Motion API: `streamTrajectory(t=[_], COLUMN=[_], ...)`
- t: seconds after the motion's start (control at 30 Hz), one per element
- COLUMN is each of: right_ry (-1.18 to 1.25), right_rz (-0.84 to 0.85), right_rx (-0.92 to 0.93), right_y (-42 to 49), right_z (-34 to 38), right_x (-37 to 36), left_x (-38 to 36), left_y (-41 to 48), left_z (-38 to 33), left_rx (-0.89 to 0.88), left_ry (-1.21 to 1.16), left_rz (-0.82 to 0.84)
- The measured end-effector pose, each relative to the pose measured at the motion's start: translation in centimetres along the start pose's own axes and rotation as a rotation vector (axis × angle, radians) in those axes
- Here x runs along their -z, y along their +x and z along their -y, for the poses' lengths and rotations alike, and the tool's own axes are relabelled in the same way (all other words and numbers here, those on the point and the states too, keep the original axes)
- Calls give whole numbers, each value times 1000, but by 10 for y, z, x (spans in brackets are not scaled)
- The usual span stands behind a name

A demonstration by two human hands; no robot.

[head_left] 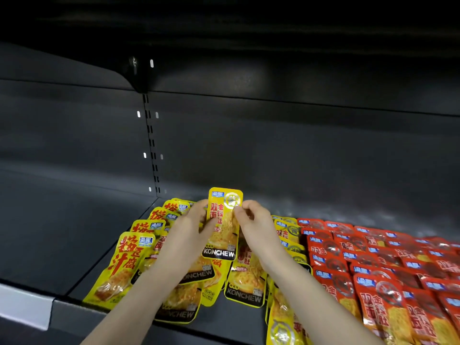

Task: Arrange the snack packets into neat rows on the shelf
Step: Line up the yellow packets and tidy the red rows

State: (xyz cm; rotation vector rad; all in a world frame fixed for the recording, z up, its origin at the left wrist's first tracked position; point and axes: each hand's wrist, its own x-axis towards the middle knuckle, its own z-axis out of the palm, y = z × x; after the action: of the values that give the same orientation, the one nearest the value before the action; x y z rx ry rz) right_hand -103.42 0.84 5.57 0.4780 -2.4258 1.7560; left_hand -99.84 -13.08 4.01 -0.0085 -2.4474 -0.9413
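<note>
Yellow and red packets are set against a dark grey shelf.
The centre packet is coloured yellow and marked with red characters, a blue patch, a silver round seal and a black band lettered in white. The yellow packets at 8 o'clock are printed with large red characters. The red packets at 4 o'clock are marked with yellow characters and blue patches. A pale strip is seen at 8 o'clock.

The yellow packet is made of glossy plastic film, with light reflected off its top. The red packets are given the same shiny, crinkled film. The shelf is finished in matt dark painted metal.
</note>
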Motion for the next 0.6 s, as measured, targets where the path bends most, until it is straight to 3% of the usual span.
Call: streamTrajectory(t=[0.23,0.4,0.6], right_ry=[-54,-262,-336], right_rz=[-25,16,60], right_rx=[56,103,18], right_y=[6,0,-24], right_z=[8,11,6], right_x=[18,39,56], left_x=[9,10,-1], left_y=[8,10,2], left_z=[-19,-33,-37], left_rx=[65,37,13], left_ry=[-229,-260,-228], left_rz=[67,123,258])
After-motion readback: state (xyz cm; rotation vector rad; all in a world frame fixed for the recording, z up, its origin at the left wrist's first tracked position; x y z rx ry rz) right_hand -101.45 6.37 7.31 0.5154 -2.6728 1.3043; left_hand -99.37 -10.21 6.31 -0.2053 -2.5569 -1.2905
